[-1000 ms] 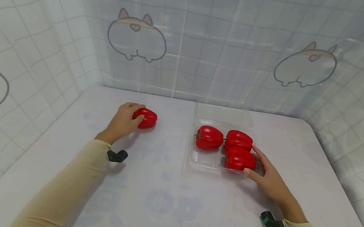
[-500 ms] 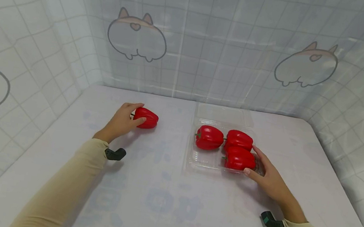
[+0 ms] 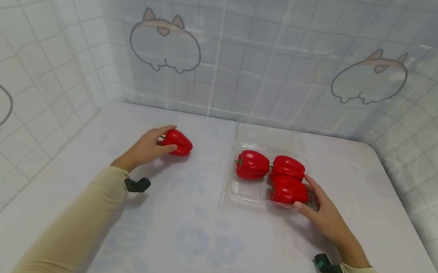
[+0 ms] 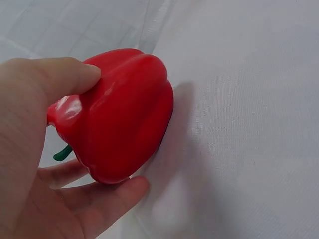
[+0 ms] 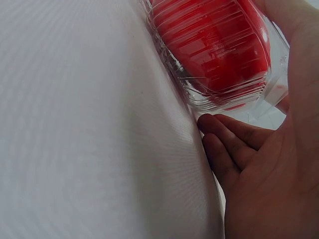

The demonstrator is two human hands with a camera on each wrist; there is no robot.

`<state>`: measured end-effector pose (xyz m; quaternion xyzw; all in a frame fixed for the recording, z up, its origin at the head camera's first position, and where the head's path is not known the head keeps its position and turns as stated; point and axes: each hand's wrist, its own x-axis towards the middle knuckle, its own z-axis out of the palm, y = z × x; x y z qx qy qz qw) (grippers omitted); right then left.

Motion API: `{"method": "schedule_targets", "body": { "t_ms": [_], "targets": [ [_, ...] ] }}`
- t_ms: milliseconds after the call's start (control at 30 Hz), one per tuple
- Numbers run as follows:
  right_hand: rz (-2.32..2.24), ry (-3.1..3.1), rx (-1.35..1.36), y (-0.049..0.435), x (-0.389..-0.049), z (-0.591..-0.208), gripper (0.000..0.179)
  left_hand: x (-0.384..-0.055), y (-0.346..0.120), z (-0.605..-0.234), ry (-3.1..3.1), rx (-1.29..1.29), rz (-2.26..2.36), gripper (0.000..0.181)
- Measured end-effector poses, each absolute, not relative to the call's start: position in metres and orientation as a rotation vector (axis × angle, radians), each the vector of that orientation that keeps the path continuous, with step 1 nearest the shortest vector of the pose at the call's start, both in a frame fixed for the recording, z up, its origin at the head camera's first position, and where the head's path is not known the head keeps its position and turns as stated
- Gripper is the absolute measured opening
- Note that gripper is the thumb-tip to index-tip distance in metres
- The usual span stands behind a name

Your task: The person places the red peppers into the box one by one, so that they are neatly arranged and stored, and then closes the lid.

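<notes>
At the left, a hanging sheet printed with a grid and cartoon corgi rumps (image 3: 165, 48) walls in the white-covered table (image 3: 194, 217). The left arm, in a beige sleeve (image 3: 79, 219) with a dark wrist device (image 3: 137, 184), reaches in from the near edge. The left hand (image 3: 145, 146) holds a red bell pepper (image 3: 178, 143) between thumb and fingers, the green stem (image 4: 63, 153) pointing back toward the palm; whether the pepper rests on the cloth I cannot tell. Well apart to its right sits a clear plastic clamshell (image 3: 248, 192), its lid (image 3: 270, 137) folded open on the far side. Inside are three more peppers: one at the left (image 3: 252, 166), one at the far right (image 3: 288, 168) and one at the near right (image 3: 289, 191), the latter two touching. At the clamshell's right end the right hand (image 3: 327, 219) is spread wide, thumb at the near corner.
</notes>
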<state>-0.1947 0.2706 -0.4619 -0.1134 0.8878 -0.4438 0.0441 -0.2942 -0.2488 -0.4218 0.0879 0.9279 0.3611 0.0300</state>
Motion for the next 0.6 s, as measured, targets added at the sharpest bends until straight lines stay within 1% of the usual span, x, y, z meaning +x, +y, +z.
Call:
{"method": "schedule_targets", "body": {
  "t_ms": [233,600],
  "targets": [
    [-1.369,2.701,-0.345,0.2709,-0.1938,-0.4615,0.094,-0.2924,-0.2473,-0.4237,2.716,0.213,1.341,0.068],
    [-1.385,2.695,-0.344,0.2705,-0.1935,-0.4647,0.093,-0.2915,-0.2387,-0.4292,2.505,0.197,1.71,0.074]
  ]
}}
